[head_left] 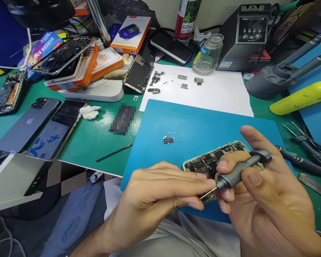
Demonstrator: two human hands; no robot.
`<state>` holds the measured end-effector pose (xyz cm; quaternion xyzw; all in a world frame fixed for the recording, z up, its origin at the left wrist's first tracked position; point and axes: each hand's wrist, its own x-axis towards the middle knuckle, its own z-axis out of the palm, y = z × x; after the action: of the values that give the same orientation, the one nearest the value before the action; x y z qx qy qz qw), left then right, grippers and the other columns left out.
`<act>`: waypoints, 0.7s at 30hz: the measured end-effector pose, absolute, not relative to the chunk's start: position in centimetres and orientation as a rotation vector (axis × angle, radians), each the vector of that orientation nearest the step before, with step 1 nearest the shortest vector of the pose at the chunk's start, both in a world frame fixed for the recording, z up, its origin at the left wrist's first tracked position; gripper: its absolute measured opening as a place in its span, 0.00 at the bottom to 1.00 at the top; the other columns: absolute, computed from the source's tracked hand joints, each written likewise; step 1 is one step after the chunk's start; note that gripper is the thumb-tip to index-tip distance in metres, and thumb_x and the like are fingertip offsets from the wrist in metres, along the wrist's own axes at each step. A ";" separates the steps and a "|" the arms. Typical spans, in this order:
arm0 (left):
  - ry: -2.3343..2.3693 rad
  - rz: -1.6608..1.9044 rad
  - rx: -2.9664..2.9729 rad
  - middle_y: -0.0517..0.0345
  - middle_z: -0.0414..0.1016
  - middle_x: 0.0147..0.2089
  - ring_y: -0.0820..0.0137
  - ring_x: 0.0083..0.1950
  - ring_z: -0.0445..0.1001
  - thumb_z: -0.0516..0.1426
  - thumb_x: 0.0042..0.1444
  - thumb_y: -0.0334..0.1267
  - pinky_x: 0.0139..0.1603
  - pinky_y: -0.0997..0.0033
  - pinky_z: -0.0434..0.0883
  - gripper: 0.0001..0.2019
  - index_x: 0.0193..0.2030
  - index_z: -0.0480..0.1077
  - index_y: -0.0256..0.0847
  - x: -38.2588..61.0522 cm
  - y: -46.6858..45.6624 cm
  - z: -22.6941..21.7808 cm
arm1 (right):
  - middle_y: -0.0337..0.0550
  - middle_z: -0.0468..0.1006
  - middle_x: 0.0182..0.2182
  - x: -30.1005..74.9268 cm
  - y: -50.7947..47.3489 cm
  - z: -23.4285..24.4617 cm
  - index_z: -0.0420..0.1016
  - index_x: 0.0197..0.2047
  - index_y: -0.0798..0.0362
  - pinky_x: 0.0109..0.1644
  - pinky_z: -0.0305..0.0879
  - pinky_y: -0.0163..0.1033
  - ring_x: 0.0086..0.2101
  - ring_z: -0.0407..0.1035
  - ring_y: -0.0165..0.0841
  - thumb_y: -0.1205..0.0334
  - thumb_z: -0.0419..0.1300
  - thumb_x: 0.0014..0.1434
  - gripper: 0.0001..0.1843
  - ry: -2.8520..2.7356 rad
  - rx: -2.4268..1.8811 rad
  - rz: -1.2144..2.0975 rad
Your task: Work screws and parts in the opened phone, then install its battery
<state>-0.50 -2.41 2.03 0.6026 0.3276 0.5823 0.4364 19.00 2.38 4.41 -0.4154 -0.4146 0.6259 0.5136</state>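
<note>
On the left half of the blue mat (149, 125), a small black part (168, 140) lies with tiny pale bits (169, 133) loose around it; a wrist brushing across could scatter them, since nothing visible fences them in; farther right and nearer the body, the left hand (149, 200) reaches over the opened phone (203, 160), its fingers close together and their tips beside the thin shaft of the screwdriver (235, 175); whether they pinch anything I cannot tell; fingers so near might nudge the shaft sideways or mask a slip, and a slipped tip could scratch the components; at the right, the right hand (275, 200) pinches the ribbed grey handle between thumb and curled fingers, one finger raised clear; with the driver slanted this low, a hard twist could make the tip skid; the phone itself sits over the right part of the mat, askew, partly hidden by both hands; its left end shows a rounded corner and a pale greenish rim; rightward, dark, crowded components and small plates fill the inside, up to the covering fingers.
</note>
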 end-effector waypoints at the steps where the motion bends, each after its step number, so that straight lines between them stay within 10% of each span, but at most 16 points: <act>1: 0.820 1.445 1.496 0.50 0.89 0.59 0.60 0.64 0.88 0.64 0.74 0.24 0.67 0.62 0.81 0.22 0.70 0.81 0.45 -0.5 -2.4 2.0 | 0.36 0.80 0.37 19.0 2.3 4.4 0.79 0.67 0.34 0.18 0.69 0.32 0.22 0.72 0.29 0.50 0.77 0.65 0.29 -0.994 -1.006 1.501; 17: 0.885 1.437 1.545 0.55 0.90 0.61 0.59 0.63 0.89 0.65 0.75 0.29 0.65 0.62 0.82 0.23 0.72 0.80 0.50 -0.6 -2.5 2.3 | 0.37 0.79 0.36 19.2 2.7 4.8 0.81 0.65 0.36 0.16 0.66 0.31 0.21 0.69 0.28 0.50 0.77 0.63 0.28 -0.967 -1.024 1.507; 21: 1.478 1.336 1.782 0.51 0.87 0.66 0.58 0.68 0.83 0.69 0.72 0.48 0.70 0.62 0.76 0.27 0.73 0.76 0.42 0.1 -3.3 2.6 | 0.43 0.83 0.39 19.2 3.2 4.9 0.83 0.65 0.39 0.21 0.72 0.32 0.24 0.71 0.29 0.52 0.71 0.69 0.22 -0.899 -0.992 1.418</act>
<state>0.07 -3.33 2.59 0.6485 0.5377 0.4862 0.2321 19.21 3.16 4.89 -0.4212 -0.3814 0.6020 0.5610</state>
